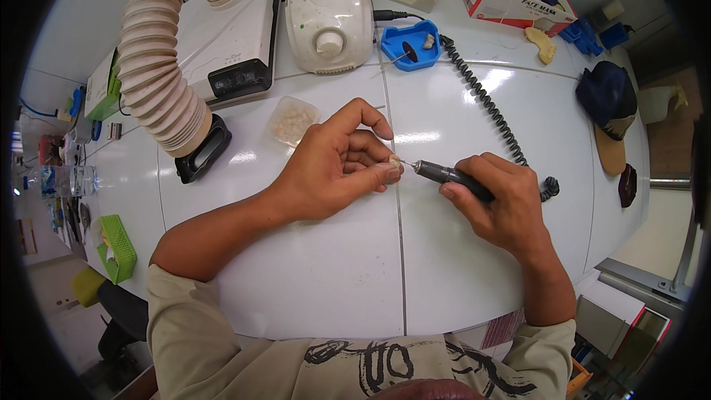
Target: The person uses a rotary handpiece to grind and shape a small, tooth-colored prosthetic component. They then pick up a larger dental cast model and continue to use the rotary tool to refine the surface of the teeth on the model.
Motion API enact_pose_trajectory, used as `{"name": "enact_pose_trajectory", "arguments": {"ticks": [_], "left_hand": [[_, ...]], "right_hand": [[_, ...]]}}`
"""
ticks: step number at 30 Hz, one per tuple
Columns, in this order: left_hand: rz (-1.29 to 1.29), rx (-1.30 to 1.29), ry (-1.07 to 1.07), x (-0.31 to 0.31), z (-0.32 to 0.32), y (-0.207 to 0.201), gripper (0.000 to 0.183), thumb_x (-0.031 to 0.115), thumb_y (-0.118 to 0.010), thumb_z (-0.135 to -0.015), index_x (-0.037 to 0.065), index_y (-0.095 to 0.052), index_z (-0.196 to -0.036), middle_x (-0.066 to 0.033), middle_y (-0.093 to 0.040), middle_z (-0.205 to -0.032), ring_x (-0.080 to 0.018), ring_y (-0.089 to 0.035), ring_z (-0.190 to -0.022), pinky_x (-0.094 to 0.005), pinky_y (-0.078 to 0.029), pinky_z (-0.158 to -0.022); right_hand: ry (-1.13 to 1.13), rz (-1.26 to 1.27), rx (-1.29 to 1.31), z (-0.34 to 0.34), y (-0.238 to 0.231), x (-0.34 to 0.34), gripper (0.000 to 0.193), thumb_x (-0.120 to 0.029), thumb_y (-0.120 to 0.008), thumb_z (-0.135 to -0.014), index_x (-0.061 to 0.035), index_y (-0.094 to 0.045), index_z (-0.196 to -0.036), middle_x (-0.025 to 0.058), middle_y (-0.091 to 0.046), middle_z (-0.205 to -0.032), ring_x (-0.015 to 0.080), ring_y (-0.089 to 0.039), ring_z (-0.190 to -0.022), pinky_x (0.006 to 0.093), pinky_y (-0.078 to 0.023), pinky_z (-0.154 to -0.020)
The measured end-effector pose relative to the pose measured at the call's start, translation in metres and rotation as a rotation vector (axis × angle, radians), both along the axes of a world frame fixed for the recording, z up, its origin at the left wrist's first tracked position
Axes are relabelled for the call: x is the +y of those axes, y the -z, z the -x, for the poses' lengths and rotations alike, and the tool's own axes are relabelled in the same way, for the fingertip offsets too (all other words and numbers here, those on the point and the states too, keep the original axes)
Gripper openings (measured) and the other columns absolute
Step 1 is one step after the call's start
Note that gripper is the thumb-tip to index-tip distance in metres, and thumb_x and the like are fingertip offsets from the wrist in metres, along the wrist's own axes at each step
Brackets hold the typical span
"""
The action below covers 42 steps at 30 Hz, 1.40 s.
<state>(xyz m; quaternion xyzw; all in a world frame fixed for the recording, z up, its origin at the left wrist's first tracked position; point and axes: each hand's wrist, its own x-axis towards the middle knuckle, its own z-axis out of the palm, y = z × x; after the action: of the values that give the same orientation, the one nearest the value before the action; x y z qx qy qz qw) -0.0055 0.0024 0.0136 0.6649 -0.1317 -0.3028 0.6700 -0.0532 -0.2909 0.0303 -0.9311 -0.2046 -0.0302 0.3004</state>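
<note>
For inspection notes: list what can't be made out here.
Head view:
Small off-white piece: full shape, partly covered by left hand.
Slim black cylindrical handpiece: rear, hidden by right hand; tip contact, too small.
Square translucent plastic tub: pale pieces, too small to identify.
Beige ribbed hose: upper bend, cut off by top edge.

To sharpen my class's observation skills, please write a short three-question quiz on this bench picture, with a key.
1. Which hand holds the slim black handpiece, and what does the other pinch near its tip?
2. True or false: the coiled black cable lies left of the rounded white box with a knob.
3. Where does the dark round disc on a thin shank lie?
A) In the green perforated basket
B) In the blue angular tray
C) On the navy-and-tan cap

Key: 1. The right hand; the left hand pinches a small pale piece. 2. False: it lies to the right. 3. B.
</note>
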Motion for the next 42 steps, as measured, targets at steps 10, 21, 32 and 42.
{"name": "enact_pose_trajectory", "arguments": {"ticks": [10,21,32,42], "left_hand": [[-0.018,-0.001,0.015,0.0003,-0.0005,-0.0022,0.037,0.001,-0.073,-0.108,0.004,-0.046,-0.133,-0.0184,-0.081,-0.114,-0.0186,-0.081,-0.111,-0.0277,-0.065,-0.088],[-0.019,-0.015,0.018,0.0001,0.0006,-0.0004,0.038,0.002,-0.074,-0.108,0.004,-0.045,-0.133,-0.0177,-0.082,-0.113,-0.0178,-0.081,-0.110,-0.0271,-0.065,-0.088],[-0.025,-0.011,0.017,-0.0008,-0.0001,-0.0015,0.039,0.001,-0.073,-0.108,0.004,-0.045,-0.134,-0.0175,-0.082,-0.112,-0.0173,-0.081,-0.109,-0.0269,-0.065,-0.087],[-0.010,-0.009,0.011,-0.0004,0.0006,-0.0002,0.039,0.002,-0.074,-0.108,0.004,-0.045,-0.134,-0.0176,-0.082,-0.112,-0.0176,-0.081,-0.109,-0.0269,-0.065,-0.087]], "right_hand": [[0.001,0.014,0.021,0.0002,-0.0019,0.0001,0.032,-0.035,-0.093,-0.094,-0.0065,-0.079,-0.096,0.0069,-0.071,-0.075,0.0231,-0.067,-0.056,0.0372,-0.051,-0.054],[-0.004,0.006,0.023,-0.0001,-0.0021,-0.0005,0.032,-0.035,-0.093,-0.094,-0.0067,-0.079,-0.095,0.0069,-0.070,-0.074,0.0229,-0.067,-0.056,0.0371,-0.050,-0.053],[0.008,0.010,0.000,0.0011,0.0003,0.0000,0.033,-0.036,-0.092,-0.095,-0.0057,-0.080,-0.096,0.0070,-0.071,-0.075,0.0225,-0.066,-0.056,0.0370,-0.050,-0.053],[0.010,0.008,0.014,0.0014,-0.0009,0.0007,0.032,-0.036,-0.092,-0.096,-0.0054,-0.080,-0.098,0.0073,-0.072,-0.076,0.0229,-0.067,-0.056,0.0368,-0.051,-0.054]]}}
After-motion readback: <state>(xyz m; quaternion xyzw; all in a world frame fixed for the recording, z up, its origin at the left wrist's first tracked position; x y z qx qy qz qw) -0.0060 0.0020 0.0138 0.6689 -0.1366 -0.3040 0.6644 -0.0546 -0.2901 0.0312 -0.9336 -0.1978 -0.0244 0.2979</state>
